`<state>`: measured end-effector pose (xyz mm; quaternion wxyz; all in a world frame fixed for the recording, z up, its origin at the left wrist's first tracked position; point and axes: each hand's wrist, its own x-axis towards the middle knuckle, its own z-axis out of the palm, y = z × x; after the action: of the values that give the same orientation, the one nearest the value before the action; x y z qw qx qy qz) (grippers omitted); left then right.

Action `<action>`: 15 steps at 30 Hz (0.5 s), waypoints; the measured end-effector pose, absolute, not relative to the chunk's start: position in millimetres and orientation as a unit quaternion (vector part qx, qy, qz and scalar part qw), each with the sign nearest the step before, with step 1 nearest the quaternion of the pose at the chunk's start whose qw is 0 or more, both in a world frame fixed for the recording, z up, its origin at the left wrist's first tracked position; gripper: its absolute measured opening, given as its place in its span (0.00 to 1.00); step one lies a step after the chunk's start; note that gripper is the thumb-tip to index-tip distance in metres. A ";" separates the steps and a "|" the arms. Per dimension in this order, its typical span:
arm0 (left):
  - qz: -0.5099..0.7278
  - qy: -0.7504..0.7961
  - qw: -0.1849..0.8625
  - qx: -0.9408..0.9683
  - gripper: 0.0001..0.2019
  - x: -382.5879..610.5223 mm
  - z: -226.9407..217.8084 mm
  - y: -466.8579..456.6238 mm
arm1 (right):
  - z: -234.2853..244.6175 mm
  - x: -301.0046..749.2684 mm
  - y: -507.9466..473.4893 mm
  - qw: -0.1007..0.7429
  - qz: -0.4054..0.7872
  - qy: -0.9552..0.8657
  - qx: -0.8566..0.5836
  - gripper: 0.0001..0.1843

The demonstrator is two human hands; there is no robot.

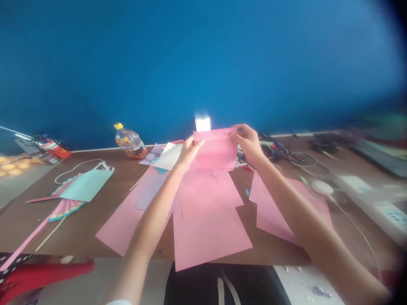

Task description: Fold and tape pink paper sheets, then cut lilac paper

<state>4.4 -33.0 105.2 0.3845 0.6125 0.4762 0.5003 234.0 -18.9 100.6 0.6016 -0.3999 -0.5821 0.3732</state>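
Between both hands a piece of pink paper [216,148] is held up above the table. My left hand [190,153] pinches its left edge, thumb on the near face. At its upper right corner my right hand [248,140] grips the paper between thumb and fingers. Below it, larger pink sheets [210,237] lie overlapping on the tabletop, one reaching past the near edge. Under my left forearm rest another pink sheet [119,228] and a lilac sheet [149,190]. A pink sheet [276,216] lies beneath my right forearm.
A yellow-capped bottle [130,142] leans near the blue wall [203,63]. On the left are a light green paper [87,186] and a pleated paper fan [65,209]. White paper [167,156] lies behind my left hand. Cables [305,161] and a white power strip [375,207] occupy the right.
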 end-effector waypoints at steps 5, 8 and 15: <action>0.534 0.445 0.389 0.605 0.18 3.1 103.9 -30.9 | 102.5 232.5 -22.8 0.578 0.406 -0.575 -0.413 0.17; 0.516 0.433 0.393 0.626 0.14 1.6 104.4 -30.5 | 100.1 231.7 -20.7 0.580 0.407 -0.570 -0.416 0.14; 0.438 0.394 0.433 0.682 0.19 3.4 106.1 -34.6 | 100.1 233.1 -20.8 0.572 0.413 -0.580 -0.407 0.15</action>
<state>3.4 -34.6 106.1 0.4334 0.6820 0.3937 0.4382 233.1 -20.8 100.1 0.5725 -0.4069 -0.5799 0.4128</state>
